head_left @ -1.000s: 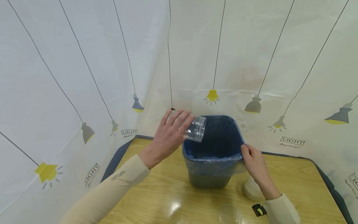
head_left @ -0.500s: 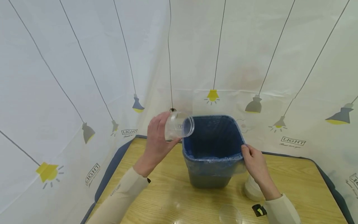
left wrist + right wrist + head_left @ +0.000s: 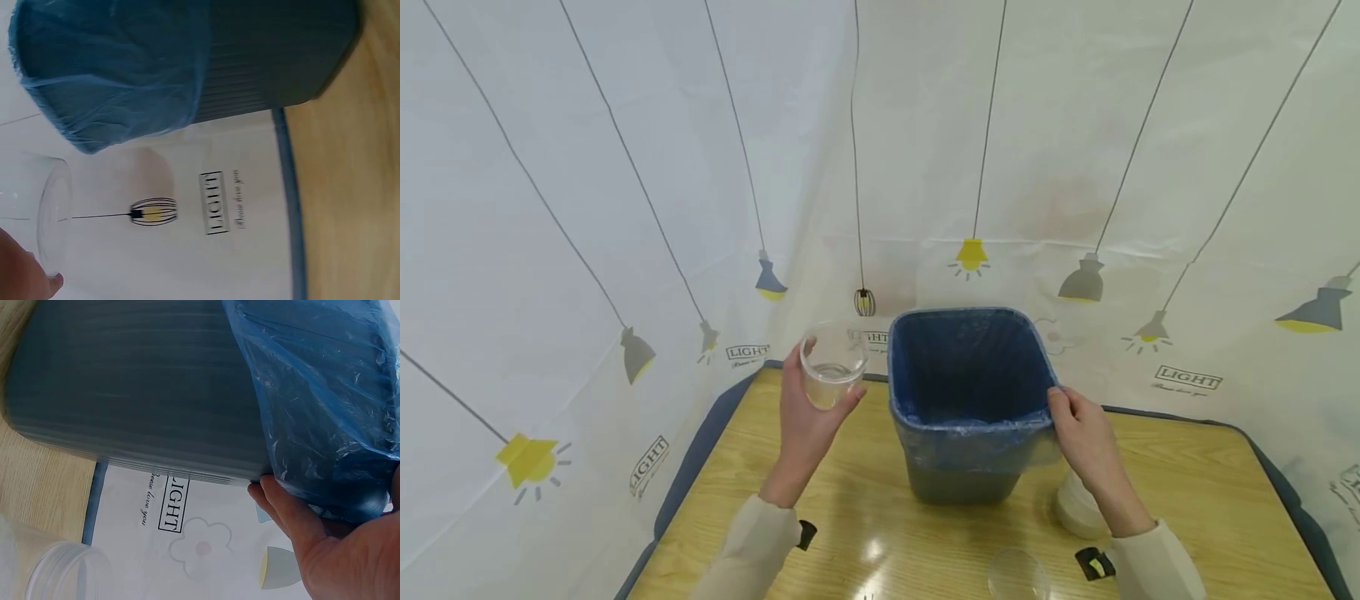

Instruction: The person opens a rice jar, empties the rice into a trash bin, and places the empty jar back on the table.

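Observation:
A clear plastic jar (image 3: 833, 367) is gripped by my left hand (image 3: 805, 421), left of the bin and above the table. It stands nearly upright, its open mouth tilted toward me; no contents show through the wall. The grey trash bin (image 3: 964, 485) has a blue plastic bag (image 3: 977, 442) folded over its rim. My right hand (image 3: 1086, 433) pinches the bag and rim at the bin's front right corner. In the right wrist view, the thumb is mostly cut off at the frame's edge, while the fingers (image 3: 294, 519) lie against the outside of the bag.
Another clear jar (image 3: 1078, 507), with pale stuff inside, stands behind my right forearm. A clear round lid (image 3: 1017, 575) lies at the front of the wooden table (image 3: 865, 467). A small black piece (image 3: 1094, 564) sits by the right cuff. White printed sheeting (image 3: 925, 167) rises behind.
The left hand has drawn the jar leftward from over the bin and turned it from tipped on its side to nearly upright. The right hand has stayed on the bin's corner.

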Demonstrator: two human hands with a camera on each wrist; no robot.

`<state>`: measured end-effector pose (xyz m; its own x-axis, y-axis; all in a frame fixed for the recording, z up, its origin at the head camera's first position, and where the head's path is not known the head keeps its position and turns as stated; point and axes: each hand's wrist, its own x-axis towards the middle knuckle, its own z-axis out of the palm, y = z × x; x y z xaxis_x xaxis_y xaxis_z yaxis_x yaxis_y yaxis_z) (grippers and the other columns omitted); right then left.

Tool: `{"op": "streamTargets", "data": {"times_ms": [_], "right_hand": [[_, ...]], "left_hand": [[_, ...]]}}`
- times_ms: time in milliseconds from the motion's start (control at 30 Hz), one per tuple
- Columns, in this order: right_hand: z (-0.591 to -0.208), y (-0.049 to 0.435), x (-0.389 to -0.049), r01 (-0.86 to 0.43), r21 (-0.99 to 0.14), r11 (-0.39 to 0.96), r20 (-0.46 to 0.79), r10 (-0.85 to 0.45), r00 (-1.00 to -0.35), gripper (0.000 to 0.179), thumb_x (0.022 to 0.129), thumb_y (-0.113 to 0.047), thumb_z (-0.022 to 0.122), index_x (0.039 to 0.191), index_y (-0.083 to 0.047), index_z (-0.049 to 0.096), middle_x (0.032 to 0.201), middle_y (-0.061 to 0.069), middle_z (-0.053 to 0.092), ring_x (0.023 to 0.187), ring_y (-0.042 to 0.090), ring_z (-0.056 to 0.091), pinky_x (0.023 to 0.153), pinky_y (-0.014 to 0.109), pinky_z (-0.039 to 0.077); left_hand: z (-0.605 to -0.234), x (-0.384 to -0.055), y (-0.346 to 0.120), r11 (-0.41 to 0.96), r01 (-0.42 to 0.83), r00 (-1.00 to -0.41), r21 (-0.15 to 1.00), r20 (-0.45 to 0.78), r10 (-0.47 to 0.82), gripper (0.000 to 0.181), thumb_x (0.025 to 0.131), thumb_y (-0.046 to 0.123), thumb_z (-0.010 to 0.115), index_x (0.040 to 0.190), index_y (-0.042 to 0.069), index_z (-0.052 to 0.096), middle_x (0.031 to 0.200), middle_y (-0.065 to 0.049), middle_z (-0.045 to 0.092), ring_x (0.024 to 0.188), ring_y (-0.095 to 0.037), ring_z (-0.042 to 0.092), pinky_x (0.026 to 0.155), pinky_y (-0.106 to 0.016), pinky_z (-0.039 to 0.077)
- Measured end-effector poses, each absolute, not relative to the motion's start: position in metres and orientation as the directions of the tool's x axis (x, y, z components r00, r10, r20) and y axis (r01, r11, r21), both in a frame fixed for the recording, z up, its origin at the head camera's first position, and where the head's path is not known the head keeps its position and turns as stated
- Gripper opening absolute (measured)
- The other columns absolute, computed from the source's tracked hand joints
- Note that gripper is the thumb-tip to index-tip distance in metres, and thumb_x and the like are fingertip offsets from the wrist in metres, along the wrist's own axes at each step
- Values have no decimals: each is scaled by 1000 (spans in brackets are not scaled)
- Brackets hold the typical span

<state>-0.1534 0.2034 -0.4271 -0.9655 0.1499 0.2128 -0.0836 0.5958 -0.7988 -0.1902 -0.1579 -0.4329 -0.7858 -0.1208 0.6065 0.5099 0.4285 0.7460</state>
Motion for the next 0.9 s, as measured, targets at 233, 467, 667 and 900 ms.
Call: {"op": "streamTargets", "data": {"times_ms": [233, 467, 667, 900], "right_hand": [[-425, 204, -152, -79, -797, 599, 201, 138, -970, 45, 112, -36, 38, 79, -8, 48, 68, 3, 38, 61, 20, 39, 58, 32, 33], [-425, 206, -151, -84, -804, 588, 213, 153, -965, 44, 112, -35, 40, 78, -8, 48, 66, 1, 38, 59, 19, 39, 57, 32, 33], [-427, 206, -152, -77, -804, 589, 207, 158, -966, 44, 111, -35, 40, 78, -8, 48, 67, 2, 39, 61, 20, 40, 57, 32, 34], [-427, 206, -151, -73, -806, 588, 202, 157, -967, 44, 112, -34, 39, 78, -8, 48, 68, 1, 38, 62, 19, 39, 58, 32, 32]], "left_hand": [[-473, -176, -161, 326, 412, -840, 851, 493, -226, 96, 75, 20, 90, 153, 10, 37, 153, -21, 42, 137, -43, 43, 108, -64, 36], [-519, -170, -156, 204, 373, -878, 905, 416, -239, 91, 75, 6, 89, 151, 3, 38, 146, -18, 52, 140, -36, 46, 118, -40, 33], [-557, -165, -157, 246, 251, -925, 936, 307, -224, 89, 77, 15, 90, 150, 4, 40, 148, -17, 54, 135, -39, 51, 107, -55, 41], [-584, -164, -169, 255, 120, -974, 959, 163, -157, 90, 79, 15, 87, 151, 5, 34, 156, -23, 43, 134, -46, 48, 102, -61, 44]]}}
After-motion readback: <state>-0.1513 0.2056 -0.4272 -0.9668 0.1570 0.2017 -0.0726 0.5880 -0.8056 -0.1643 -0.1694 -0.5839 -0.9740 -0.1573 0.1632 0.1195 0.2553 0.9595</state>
